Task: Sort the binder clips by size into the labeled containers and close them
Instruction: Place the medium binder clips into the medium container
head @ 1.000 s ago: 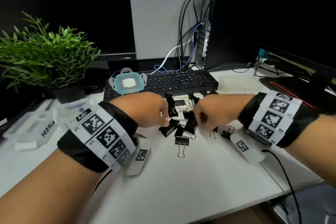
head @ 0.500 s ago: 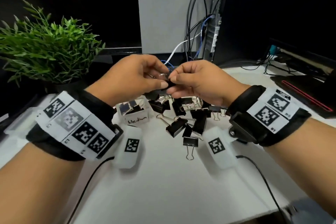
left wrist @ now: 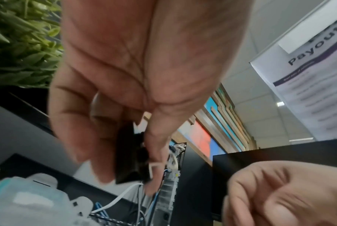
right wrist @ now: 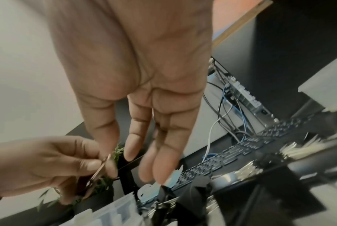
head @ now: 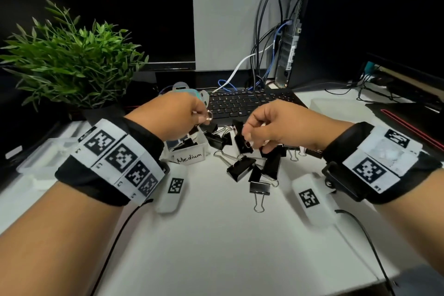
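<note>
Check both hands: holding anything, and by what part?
Left hand pinches a black binder clip by its body, between thumb and fingers. Right hand holds nothing; its fingers hang relaxed above the clip pile.

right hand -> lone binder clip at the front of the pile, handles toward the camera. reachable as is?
Probably yes. The right hand hangs over the pile with fingers loose and holding nothing, and the lone clip lies uncovered on bare desk nearer the person, nothing between them.

"Medium" on container (head: 189,156) ("Payout" on poster (left wrist: 314,45))
</note>
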Available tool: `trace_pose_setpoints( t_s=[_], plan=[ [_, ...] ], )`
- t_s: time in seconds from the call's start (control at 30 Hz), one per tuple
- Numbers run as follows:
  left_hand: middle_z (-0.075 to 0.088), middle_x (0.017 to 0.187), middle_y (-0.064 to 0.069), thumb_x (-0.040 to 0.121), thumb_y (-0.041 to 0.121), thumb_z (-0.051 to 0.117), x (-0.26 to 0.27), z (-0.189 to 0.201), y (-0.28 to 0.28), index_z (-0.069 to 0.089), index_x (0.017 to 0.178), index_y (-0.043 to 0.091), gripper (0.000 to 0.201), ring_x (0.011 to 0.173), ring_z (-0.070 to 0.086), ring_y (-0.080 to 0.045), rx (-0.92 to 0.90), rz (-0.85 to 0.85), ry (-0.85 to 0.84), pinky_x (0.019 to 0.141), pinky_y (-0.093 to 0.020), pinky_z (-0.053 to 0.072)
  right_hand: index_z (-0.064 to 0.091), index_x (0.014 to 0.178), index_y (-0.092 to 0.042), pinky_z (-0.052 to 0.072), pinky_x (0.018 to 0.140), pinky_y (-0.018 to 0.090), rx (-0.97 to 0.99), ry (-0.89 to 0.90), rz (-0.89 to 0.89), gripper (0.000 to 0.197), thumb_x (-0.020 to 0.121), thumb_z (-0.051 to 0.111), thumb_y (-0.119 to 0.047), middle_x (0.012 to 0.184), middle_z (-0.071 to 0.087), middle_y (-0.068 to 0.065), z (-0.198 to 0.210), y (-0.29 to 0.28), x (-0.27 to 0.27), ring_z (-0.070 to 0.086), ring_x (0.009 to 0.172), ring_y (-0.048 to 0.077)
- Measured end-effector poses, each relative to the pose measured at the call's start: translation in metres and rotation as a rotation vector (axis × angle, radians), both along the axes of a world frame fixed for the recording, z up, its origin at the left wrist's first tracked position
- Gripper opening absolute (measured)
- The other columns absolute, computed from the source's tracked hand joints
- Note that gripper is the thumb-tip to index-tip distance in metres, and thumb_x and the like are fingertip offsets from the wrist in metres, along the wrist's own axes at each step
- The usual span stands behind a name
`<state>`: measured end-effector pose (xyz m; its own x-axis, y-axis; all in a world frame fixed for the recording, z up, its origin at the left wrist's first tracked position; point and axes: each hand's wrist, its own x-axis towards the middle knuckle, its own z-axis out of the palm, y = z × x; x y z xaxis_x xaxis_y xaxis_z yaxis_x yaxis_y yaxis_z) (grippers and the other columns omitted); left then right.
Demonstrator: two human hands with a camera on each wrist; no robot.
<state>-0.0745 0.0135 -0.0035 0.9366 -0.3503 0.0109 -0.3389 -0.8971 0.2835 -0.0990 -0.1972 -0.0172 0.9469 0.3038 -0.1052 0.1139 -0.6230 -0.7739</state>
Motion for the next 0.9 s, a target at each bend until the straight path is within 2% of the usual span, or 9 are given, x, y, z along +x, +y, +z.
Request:
trace_pose_setpoints(
  t_s=[0.1,0.17,0.23,0.3,0.37,0.47,0.67,0.77,0.9],
  plan=[
    [0.067,0.096,0.005,0.093,0.03,0.055,0.001,-0.002,0.003,0.069,0.107,0.027,0.02,0.081,0.056,-0.01,0.092,0.02,0.045,0.074,-0.023,0.043,0.067,0.091,-0.013,0.057,0.063,0.025,-0.294,-0.001,0.018,0.01,0.083,0.071,-0.018,0.077,0.069,0.002,0.0,-0.013,-0.001,0.061,0.056,0.005],
    [0.067,0.09,0.006,0.091,0.028,0.059,0.001,-0.001,0.004,0.071,0.103,0.025,0.017,0.072,0.054,-0.007,0.113,0.039,0.057,0.071,-0.022,0.042,0.065,0.092,-0.017,0.055,0.066,0.03,-0.561,0.006,0.048,0.017,0.079,0.074,-0.025,0.085,0.07,0.005,0.003,-0.023,-0.003,0.064,0.063,0.015],
    [0.065,0.086,0.005,0.088,0.028,0.063,0.002,-0.003,0.004,0.071,0.099,0.022,0.014,0.077,0.056,-0.01,0.151,0.067,0.05,0.073,-0.022,0.04,0.065,0.091,-0.02,0.051,0.066,0.028,-0.806,0.0,0.075,0.021,0.076,0.076,-0.028,0.085,0.067,0.0,0.006,-0.033,-0.006,0.063,0.073,0.018],
    [0.066,0.086,0.003,0.087,0.027,0.065,0.003,-0.005,0.003,0.07,0.094,0.019,0.012,0.085,0.059,-0.015,0.185,0.083,0.029,0.072,-0.024,0.041,0.066,0.094,-0.017,0.045,0.058,0.023,-0.935,0.063,0.063,0.027,0.073,0.078,-0.029,0.086,0.066,0.001,0.009,-0.039,-0.011,0.056,0.068,0.014],
    [0.066,0.085,0.003,0.087,0.023,0.065,0.003,-0.005,0.003,0.068,0.087,0.017,0.006,0.081,0.059,-0.014,0.18,0.09,0.039,0.069,-0.023,0.042,0.066,0.099,-0.013,0.042,0.05,0.019,-0.995,0.175,0.044,0.034,0.071,0.079,-0.029,0.085,0.068,0.007,0.01,-0.043,-0.016,0.052,0.061,0.014],
    [0.064,0.08,0.004,0.088,0.011,0.06,0.003,-0.004,0.001,0.067,0.084,0.017,0.01,0.072,0.06,-0.014,0.168,0.089,0.098,0.07,-0.024,0.048,0.067,0.105,-0.008,0.036,0.038,0.01,-1.064,0.292,0.006,0.037,0.074,0.077,-0.026,0.064,0.059,-0.003,0.006,-0.045,-0.021,0.047,0.046,0.007],
    [0.065,0.083,0.006,0.09,0.005,0.054,0.002,-0.007,0.004,0.07,0.09,0.022,0.023,0.084,0.068,-0.019,0.164,0.071,0.109,0.065,-0.018,0.048,0.065,0.105,-0.007,0.032,0.031,0.009,-1.042,0.315,-0.044,0.037,0.074,0.079,-0.021,0.059,0.058,-0.003,0.001,-0.041,-0.028,0.05,0.045,0.008],
    [0.067,0.097,0.003,0.092,0.006,0.053,0.001,-0.006,0.001,0.071,0.099,0.021,0.025,0.093,0.065,-0.018,0.197,0.072,0.126,0.073,-0.022,0.049,0.064,0.109,-0.005,0.03,0.028,0.009,-1.035,0.314,-0.023,0.038,0.076,0.078,-0.019,0.062,0.059,-0.002,0.001,-0.036,-0.027,0.05,0.043,0.007],
    [0.065,0.11,0.002,0.092,0.003,0.05,0.0,-0.003,-0.001,0.07,0.106,0.023,0.031,0.101,0.062,-0.018,0.243,0.07,0.143,0.066,-0.019,0.046,0.062,0.111,-0.009,0.031,0.028,0.008,-1.08,0.309,0.032,0.041,0.075,0.079,-0.019,0.067,0.057,-0.004,0.0,-0.03,-0.027,0.049,0.049,0.007]
  ],
)
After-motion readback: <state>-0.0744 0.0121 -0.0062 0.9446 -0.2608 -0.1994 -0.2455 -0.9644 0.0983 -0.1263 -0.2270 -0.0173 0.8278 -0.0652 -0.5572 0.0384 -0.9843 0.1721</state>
